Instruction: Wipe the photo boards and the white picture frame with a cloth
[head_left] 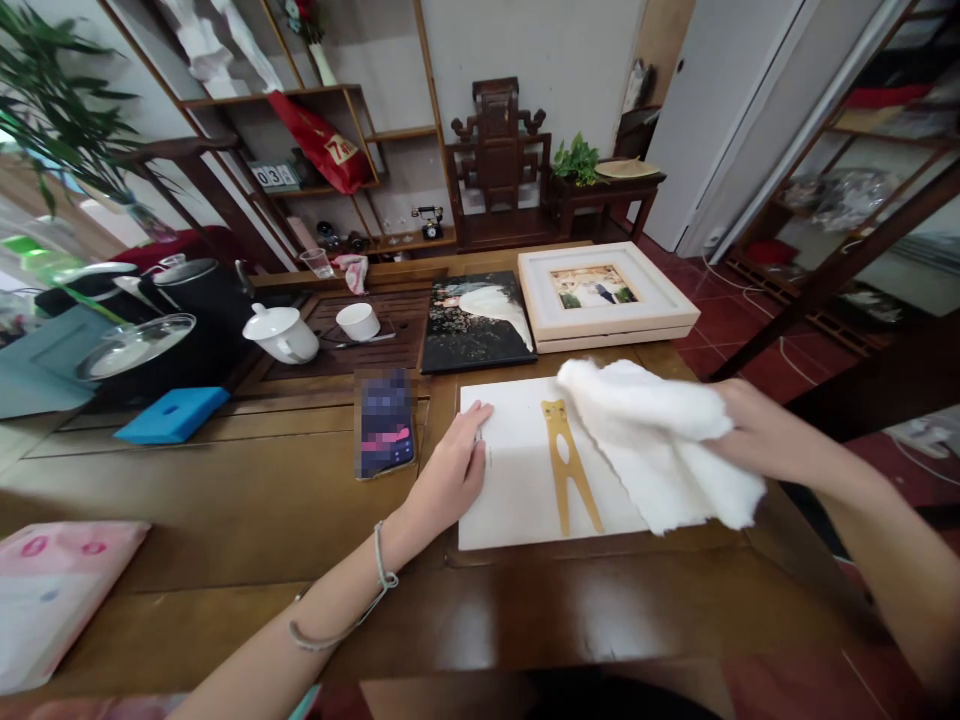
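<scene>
A flat white panel (510, 500) lies on the wooden table in front of me. On it is a gold, long-legged piece (562, 465) with a bear-like head and an oval hole. My left hand (454, 465) grips the panel's left edge, fingers over its upper side. In my right hand (754, 425) is a bunched white cloth (660, 430), blurred at its edge by motion. The cloth covers the panel's right part, and the right fingers are mostly hidden in its folds.
Behind the panel lie a dark photo panel (480, 325) and a pale framed photo (607, 335). To the left are a phone (386, 425), a blue block (172, 413), a white lidded teapot (281, 335), a small white cup (358, 322) and a tissue pack (67, 590).
</scene>
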